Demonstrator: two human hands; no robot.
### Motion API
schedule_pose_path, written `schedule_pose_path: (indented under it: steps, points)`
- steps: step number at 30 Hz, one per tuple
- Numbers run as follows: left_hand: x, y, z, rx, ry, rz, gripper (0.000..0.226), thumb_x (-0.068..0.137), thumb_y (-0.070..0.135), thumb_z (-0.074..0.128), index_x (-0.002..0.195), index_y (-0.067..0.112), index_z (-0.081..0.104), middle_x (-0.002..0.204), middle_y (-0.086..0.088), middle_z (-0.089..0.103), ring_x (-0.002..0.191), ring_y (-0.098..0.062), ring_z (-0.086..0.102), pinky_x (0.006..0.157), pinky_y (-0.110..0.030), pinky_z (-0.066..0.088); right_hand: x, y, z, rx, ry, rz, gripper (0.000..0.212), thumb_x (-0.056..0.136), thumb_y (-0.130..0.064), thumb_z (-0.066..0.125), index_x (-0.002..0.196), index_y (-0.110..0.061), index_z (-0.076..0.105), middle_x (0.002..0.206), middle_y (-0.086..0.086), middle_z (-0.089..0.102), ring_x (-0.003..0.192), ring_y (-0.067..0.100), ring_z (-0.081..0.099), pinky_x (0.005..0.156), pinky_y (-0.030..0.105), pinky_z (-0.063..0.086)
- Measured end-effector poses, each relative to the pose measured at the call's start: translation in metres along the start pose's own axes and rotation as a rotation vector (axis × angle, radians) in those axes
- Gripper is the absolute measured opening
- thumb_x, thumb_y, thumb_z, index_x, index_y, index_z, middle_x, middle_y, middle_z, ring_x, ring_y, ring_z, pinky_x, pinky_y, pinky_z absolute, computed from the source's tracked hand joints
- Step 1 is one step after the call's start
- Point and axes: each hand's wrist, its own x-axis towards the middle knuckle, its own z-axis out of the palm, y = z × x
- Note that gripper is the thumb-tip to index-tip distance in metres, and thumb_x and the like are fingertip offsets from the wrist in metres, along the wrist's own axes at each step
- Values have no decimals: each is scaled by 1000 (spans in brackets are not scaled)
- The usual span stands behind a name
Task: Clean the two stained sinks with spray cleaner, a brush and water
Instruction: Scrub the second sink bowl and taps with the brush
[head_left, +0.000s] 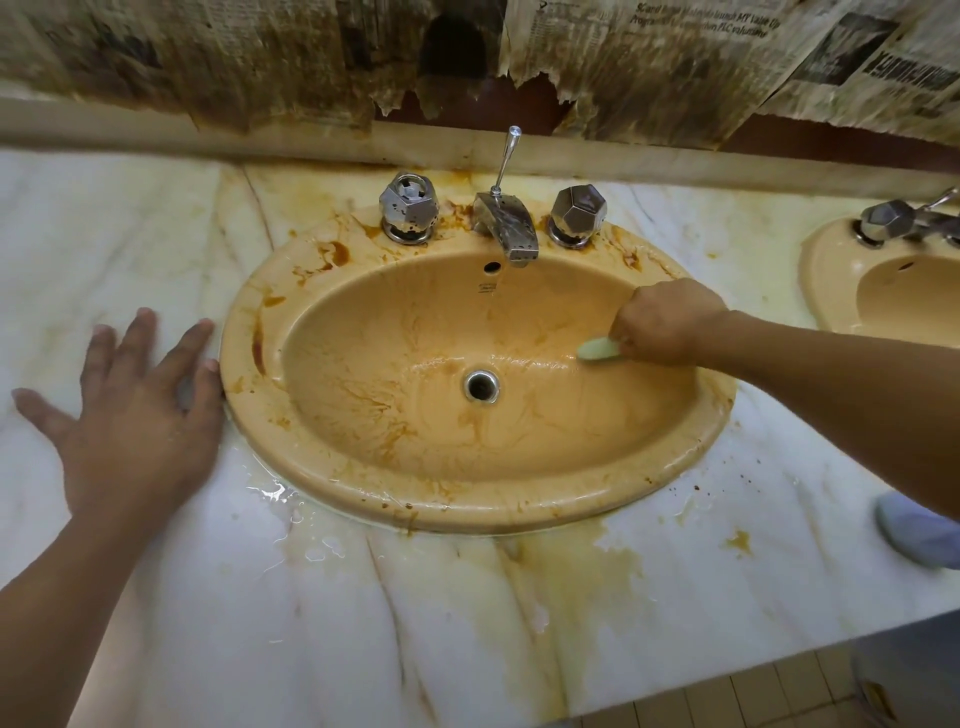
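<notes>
A beige oval sink (311, 467) streaked with brown stains sits in a marble counter, its basin wet around the drain (481, 385). My right hand (667, 322) grips a pale green brush (597, 349) whose head touches the basin's right inner wall. My left hand (135, 410) lies flat with spread fingers on the counter, fingertips at the sink's left rim. A second beige sink (831, 280) shows at the right edge. No spray bottle is in view.
A stained chrome faucet (511, 228) with two faceted knobs (409, 208) (577, 210) stands behind the basin. Peeling newspaper (675, 67) covers the wall. Puddles and brown stains (571, 561) mark the counter's front. A pale grey object (914, 530) lies at the right edge.
</notes>
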Motion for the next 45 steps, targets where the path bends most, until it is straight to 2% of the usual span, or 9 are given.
schedule_pose_path:
  steps: [6, 12, 18, 24, 29, 34, 38, 40, 45]
  points:
    - [-3, 4, -2, -42, 2, -33, 57, 105, 65, 16, 157, 47, 33, 167, -8, 26, 156, -31, 12, 118, -76, 16, 29, -38, 13, -66, 293, -106, 35, 107, -40, 45, 133, -25, 62, 89, -3, 62, 70, 19, 56, 47, 27, 37]
    - [-6, 8, -4, -37, -5, -59, 57, 105, 67, 16, 158, 49, 27, 169, -3, 23, 156, -30, 12, 118, -76, 16, 26, -20, 4, 116, -77, -259, 36, 100, -49, 57, 133, -39, 66, 121, -8, 67, 107, 15, 60, 84, 34, 57]
    - [-7, 15, -10, -70, 8, -58, 56, 105, 65, 19, 156, 46, 35, 168, -3, 25, 155, -30, 13, 117, -76, 17, 48, -56, -7, -100, 293, -147, 36, 108, -39, 44, 138, -27, 59, 84, -3, 57, 70, 19, 55, 47, 26, 32]
    - [-10, 19, -14, -73, 2, -88, 56, 105, 65, 20, 157, 47, 29, 169, 2, 23, 156, -24, 12, 115, -78, 19, 45, -71, 6, 273, 82, -229, 42, 103, -44, 54, 142, -32, 60, 115, 2, 67, 91, 14, 50, 69, 32, 48]
    - [-14, 26, -20, -37, -11, -114, 52, 108, 60, 22, 158, 48, 30, 170, 5, 22, 158, -18, 10, 115, -80, 11, 53, -56, 12, 226, 174, -28, 44, 103, -49, 51, 145, -38, 56, 113, 1, 68, 92, 19, 61, 61, 31, 49]
    - [-15, 30, -23, -12, -29, -125, 51, 109, 59, 23, 158, 48, 29, 171, 7, 19, 158, -14, 7, 114, -81, 6, 37, -46, 15, 363, -56, -144, 43, 101, -47, 56, 143, -37, 58, 131, 1, 61, 118, 18, 53, 90, 36, 52]
    - [-14, 30, -23, -8, -40, -141, 51, 108, 58, 24, 158, 49, 27, 171, 9, 17, 158, -13, 6, 114, -81, 6, 48, -35, 2, 124, 154, -82, 38, 103, -47, 48, 139, -38, 61, 97, -5, 69, 83, 18, 64, 62, 32, 55]
    - [-14, 31, -24, -18, -37, -142, 51, 107, 58, 24, 158, 50, 28, 171, 9, 18, 158, -12, 6, 114, -81, 7, 58, -50, -1, -14, 323, -135, 37, 106, -36, 48, 141, -30, 58, 84, -3, 63, 62, 20, 55, 43, 25, 33]
    - [-12, 24, -18, -44, -25, -131, 53, 106, 62, 24, 158, 51, 26, 171, 8, 18, 158, -14, 6, 116, -80, 9, 67, -53, -19, -60, 635, -196, 39, 100, -21, 61, 138, -15, 61, 73, 4, 60, 46, 21, 41, 40, 21, 21]
